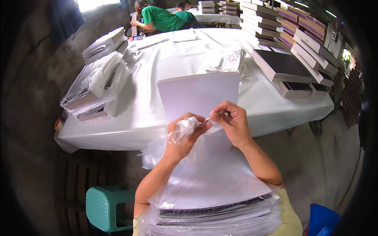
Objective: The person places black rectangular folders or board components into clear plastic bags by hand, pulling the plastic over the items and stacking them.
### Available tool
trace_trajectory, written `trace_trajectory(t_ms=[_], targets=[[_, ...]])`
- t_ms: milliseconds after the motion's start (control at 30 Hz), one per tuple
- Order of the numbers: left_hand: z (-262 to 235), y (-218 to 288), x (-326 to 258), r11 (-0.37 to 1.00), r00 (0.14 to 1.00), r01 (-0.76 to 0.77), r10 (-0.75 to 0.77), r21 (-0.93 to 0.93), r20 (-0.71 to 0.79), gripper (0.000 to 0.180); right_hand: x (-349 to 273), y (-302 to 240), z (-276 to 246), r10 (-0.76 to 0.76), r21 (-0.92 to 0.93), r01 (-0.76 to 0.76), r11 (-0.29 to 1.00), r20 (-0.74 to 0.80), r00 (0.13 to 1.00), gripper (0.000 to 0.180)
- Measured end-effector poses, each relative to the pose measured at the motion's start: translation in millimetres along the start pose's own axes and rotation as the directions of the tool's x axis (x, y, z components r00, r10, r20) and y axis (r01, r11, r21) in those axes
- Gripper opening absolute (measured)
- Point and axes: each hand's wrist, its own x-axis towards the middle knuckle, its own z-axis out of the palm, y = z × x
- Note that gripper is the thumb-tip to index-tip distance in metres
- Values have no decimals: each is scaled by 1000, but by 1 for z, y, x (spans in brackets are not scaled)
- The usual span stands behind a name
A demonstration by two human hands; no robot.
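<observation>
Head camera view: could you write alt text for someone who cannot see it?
Two bare hands, left hand and right hand, pull at a clear plastic bag over a white sheet. A stack of bagged flat books lies on the lap, before a white-covered table.

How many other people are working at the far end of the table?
2, both in green shirts: one person leaning over the far edge of the white table, another just behind. More may be hidden.

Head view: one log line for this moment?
left hand: gripping clear plastic bag | right hand: pinching bag edge | white sheet: upright behind hands | bagged stack: on lap
</observation>
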Motion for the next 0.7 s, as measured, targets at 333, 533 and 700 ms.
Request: trace_trajectory(t_ms=[333,533,700], targets=[[7,-26,-8,961,968,-145,90,-233,-233,22,3,0,-15,76,48,-71,996,-111,991,53],[9,-28,-13,978,979,-167,148,-128,-142,8,-1,-13,2,123,217,-154,964,150,981,65],[9,-33,-15,948,909,-314,285,-49,-305,16,0,-19,0,177,101,-188,977,112,978,54]])
